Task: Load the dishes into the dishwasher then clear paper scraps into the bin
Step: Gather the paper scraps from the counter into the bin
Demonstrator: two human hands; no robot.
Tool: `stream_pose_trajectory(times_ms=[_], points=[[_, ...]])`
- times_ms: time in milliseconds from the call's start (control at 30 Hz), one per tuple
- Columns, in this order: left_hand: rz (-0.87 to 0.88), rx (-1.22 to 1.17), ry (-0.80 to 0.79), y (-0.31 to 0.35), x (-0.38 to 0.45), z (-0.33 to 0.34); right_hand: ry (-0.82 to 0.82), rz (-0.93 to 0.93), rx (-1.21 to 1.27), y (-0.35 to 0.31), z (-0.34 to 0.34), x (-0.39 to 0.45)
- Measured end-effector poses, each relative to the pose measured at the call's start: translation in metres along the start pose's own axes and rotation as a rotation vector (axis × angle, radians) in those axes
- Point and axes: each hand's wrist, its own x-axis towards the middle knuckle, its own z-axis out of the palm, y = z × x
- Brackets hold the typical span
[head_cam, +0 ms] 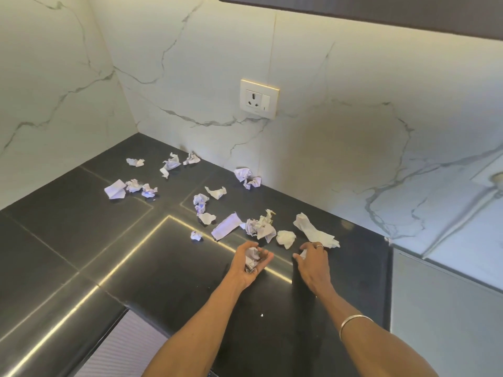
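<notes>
paper scraps [228, 227] | white, crumpled (some flat strips) | scattered on black countertop [81, 240] near wall

Bright, even illumination from a light strip under the upper cabinet [381, 12], warm glow on the marble wall [313, 63], streak glare along the glossy black countertop [81, 240] seams, soft shadows, slight overall softness, wide-angle bending at frame edges

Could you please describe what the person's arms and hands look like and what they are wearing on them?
Both forearms are bare, with no sleeves in view and no gloves. The right hand has a slim silver-coloured ring on one finger, and a plain, thin metal bangle of similar colour circles the right forearm. The left hand and its forearm show no jewellery, watch or markings that I can see.
</notes>
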Motion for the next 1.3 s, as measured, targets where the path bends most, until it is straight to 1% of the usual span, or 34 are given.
stream_pose_trajectory(times_ms=[100,167,200,300,400,533,567,633,667,733,800,833,900,1000,1067,1100,1133,1167,1233,1267,1300], points=[[-0.045,0.046,-0.055,-0.009,0.005,0.000,0.012,0.043,0.099,-0.001,-0.003,-0.002],[-0.059,0.064,-0.071,-0.010,0.008,0.001,0.057,0.068,0.184,-0.007,-0.006,-0.005],[-0.059,0.061,-0.069,-0.010,0.010,0.001,0.084,0.050,0.225,-0.012,-0.007,-0.007],[-0.066,0.049,-0.076,-0.009,0.013,0.003,0.132,-0.081,0.329,-0.037,-0.003,-0.011],[-0.072,0.059,-0.083,-0.008,0.009,0.005,0.087,-0.176,0.374,-0.062,0.011,-0.013],[-0.058,-0.062,-0.029,-0.001,0.007,-0.001,-0.135,-0.337,0.223,-0.077,0.030,-0.024],[-0.060,-0.060,-0.028,0.001,0.008,-0.004,-0.139,-0.369,0.144,-0.076,0.033,-0.026],[-0.076,0.010,-0.040,0.003,0.006,-0.006,-0.062,-0.465,-0.041,-0.068,0.037,-0.025],[-0.084,0.054,-0.043,0.001,0.005,-0.006,-0.046,-0.488,-0.087,-0.063,0.037,-0.024],[-0.093,0.142,-0.023,-0.003,0.004,-0.002,-0.068,-0.460,-0.066,-0.053,0.031,-0.019],[-0.106,0.201,0.012,-0.008,0.001,0.003,-0.088,-0.385,0.028,-0.043,0.021,-0.017],[-0.114,0.208,0.022,-0.009,0.001,0.005,-0.070,-0.360,0.065,-0.038,0.017,-0.015],[-0.121,0.173,0.034,-0.009,0.002,0.004,0.014,-0.336,0.093,-0.031,0.008,-0.012],[-0.093,0.029,0.051,-0.003,0.005,-0.002,0.211,-0.226,0.121,-0.022,-0.010,-0.003],[-0.071,-0.022,0.066,-0.001,0.006,-0.004,0.304,-0.188,0.079,-0.011,-0.018,0.009],[-0.065,-0.028,0.072,-0.001,0.006,-0.005,0.297,-0.158,0.017,-0.004,-0.021,0.016],[-0.064,-0.033,0.076,-0.002,0.007,-0.005,0.252,-0.120,-0.044,0.005,-0.022,0.025],[-0.061,-0.041,0.078,-0.003,0.007,-0.005,0.177,-0.073,-0.081,0.014,-0.023,0.033],[-0.057,-0.060,0.087,-0.004,0.007,-0.005,-0.012,0.001,-0.078,0.024,-0.025,0.041],[-0.055,-0.068,0.091,-0.004,0.007,-0.004,-0.074,0.007,-0.091,0.028,-0.025,0.042],[-0.054,-0.071,0.096,-0.004,0.006,-0.004,-0.087,0.003,-0.126,0.030,-0.023,0.042]])
